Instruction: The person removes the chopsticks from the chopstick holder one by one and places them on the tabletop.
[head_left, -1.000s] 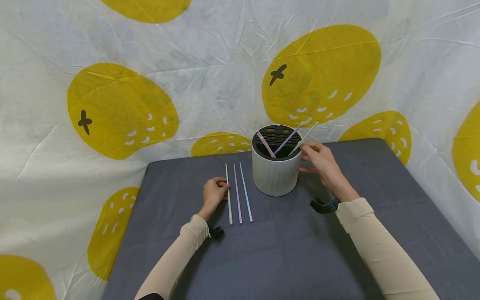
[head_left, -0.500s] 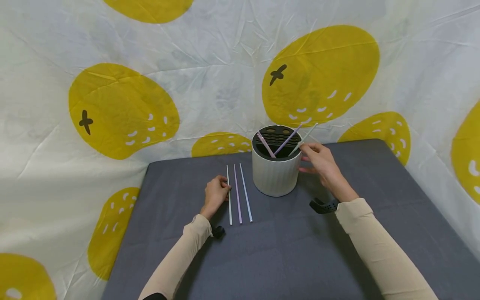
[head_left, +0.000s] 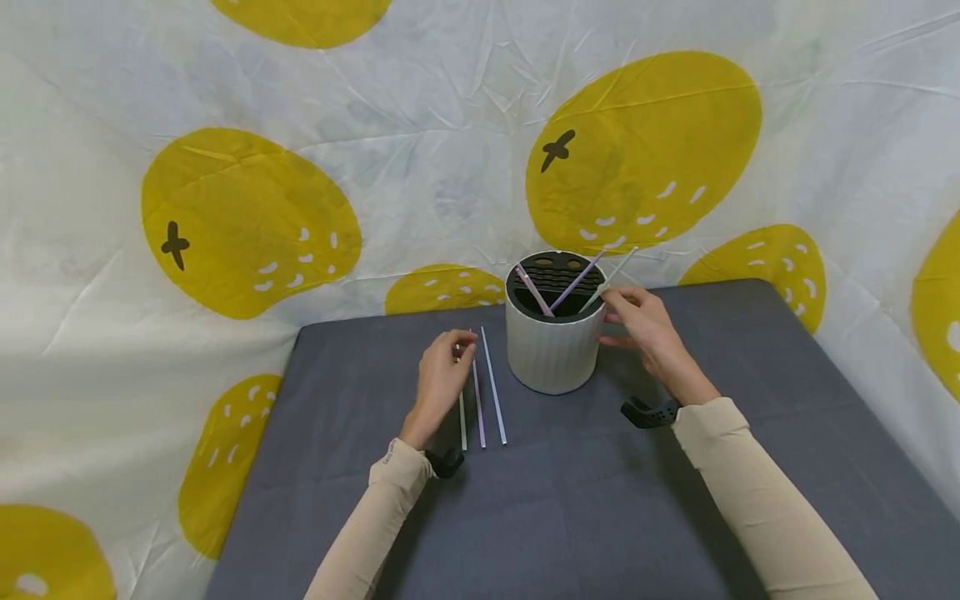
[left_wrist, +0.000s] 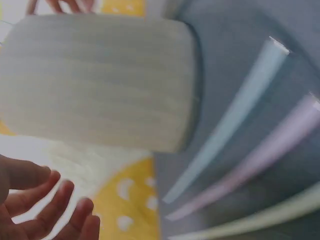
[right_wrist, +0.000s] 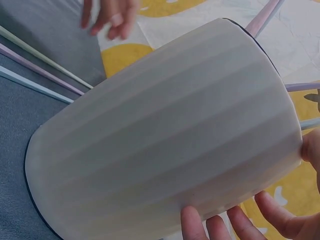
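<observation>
A white ribbed cup [head_left: 553,350] stands upright on the grey tabletop [head_left: 585,500], toward its far edge, with a black slotted insert [head_left: 555,279] set into its mouth. Three straws stand in it, leaning: a pink one [head_left: 532,290] tilted left, a purple one [head_left: 576,279] tilted right, and a pale green one [head_left: 617,271] leaning furthest right over the rim. The right hand [head_left: 637,321] is at the cup's right side near the rim; its fingers [right_wrist: 210,225] lie against the ribbed wall, and thumb and forefinger meet at the pale green straw, though whether they actually pinch it cannot be told. Just left of the cup three more straws lie flat and side by side on the tabletop: a pale green one [head_left: 462,417], a lilac one [head_left: 477,408] and a light blue one [head_left: 493,387], the blue one nearest the cup. The left hand [head_left: 442,375] is over the far ends of the green and lilac straws, fingers [left_wrist: 55,210] loosely spread and relaxed, gripping nothing. A white cloth with yellow fruit prints [head_left: 247,225] hangs behind and around the tabletop.
</observation>
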